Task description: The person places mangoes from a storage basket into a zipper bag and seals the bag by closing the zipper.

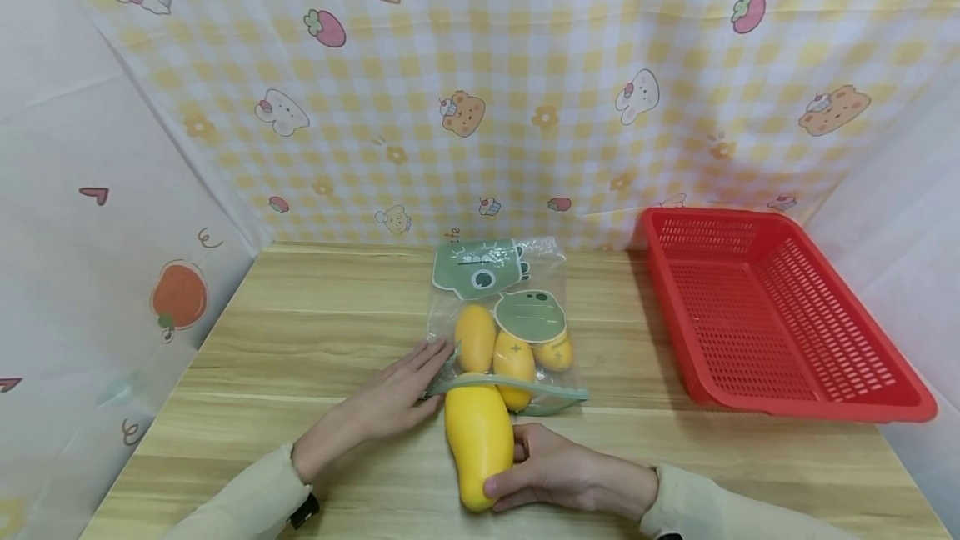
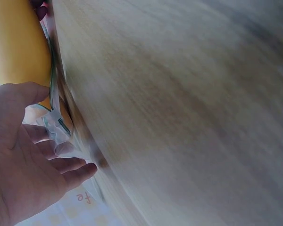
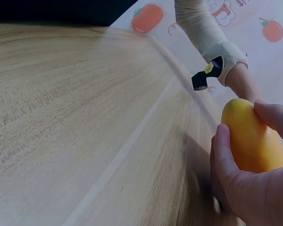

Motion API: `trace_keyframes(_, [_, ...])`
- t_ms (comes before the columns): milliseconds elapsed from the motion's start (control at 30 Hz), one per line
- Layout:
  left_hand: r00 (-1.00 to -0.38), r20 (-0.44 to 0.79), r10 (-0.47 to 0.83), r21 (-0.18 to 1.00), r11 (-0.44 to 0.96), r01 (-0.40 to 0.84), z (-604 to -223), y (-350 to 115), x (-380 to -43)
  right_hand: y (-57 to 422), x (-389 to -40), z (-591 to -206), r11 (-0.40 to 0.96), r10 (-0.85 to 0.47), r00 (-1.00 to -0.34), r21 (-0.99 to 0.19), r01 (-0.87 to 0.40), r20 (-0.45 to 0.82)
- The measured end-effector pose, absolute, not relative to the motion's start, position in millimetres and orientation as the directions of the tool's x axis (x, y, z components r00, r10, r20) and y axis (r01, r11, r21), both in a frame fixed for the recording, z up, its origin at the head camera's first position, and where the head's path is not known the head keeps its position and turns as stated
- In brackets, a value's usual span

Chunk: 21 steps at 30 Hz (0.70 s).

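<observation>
My right hand (image 1: pixel 558 469) grips the narrow lower end of a large yellow mango (image 1: pixel 480 440), thumb on top and fingers around its right side. The mango's far end lies at the green-edged mouth of a clear zip bag (image 1: pixel 442 315) with green cartoon prints. Inside the bag are several smaller orange-yellow mangoes (image 1: pixel 475 340). My left hand (image 1: pixel 393 390) rests at the bag's left edge, fingers extended and touching the plastic. In the left wrist view, its thumb (image 2: pixel 35 92) lies by the bag's lip, close to the big mango. The right wrist view shows fingers curled round the mango (image 3: pixel 250 136).
A red perforated plastic basket (image 1: pixel 750 315) stands at the right of the wooden table (image 1: pixel 300 332). Behind the table hangs a yellow checked cloth (image 1: pixel 525 65) with cartoon prints. White printed sheets (image 1: pixel 75 273) enclose the sides.
</observation>
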<state>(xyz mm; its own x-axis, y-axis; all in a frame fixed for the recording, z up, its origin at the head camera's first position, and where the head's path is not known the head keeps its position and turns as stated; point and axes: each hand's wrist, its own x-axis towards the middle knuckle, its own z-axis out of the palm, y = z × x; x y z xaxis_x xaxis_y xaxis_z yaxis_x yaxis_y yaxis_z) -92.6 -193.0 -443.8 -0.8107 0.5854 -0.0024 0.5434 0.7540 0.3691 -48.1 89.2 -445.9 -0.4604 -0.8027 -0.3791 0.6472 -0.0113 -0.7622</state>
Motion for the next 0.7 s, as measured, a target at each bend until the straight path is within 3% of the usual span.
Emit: trace_keyframes(700, [-0.808,0.0,0.589,0.373,0.75,0.546,-445,-194,-92,86,-35,-452,-0.017,-0.806,-0.454,-0.753,0.658,-0.379])
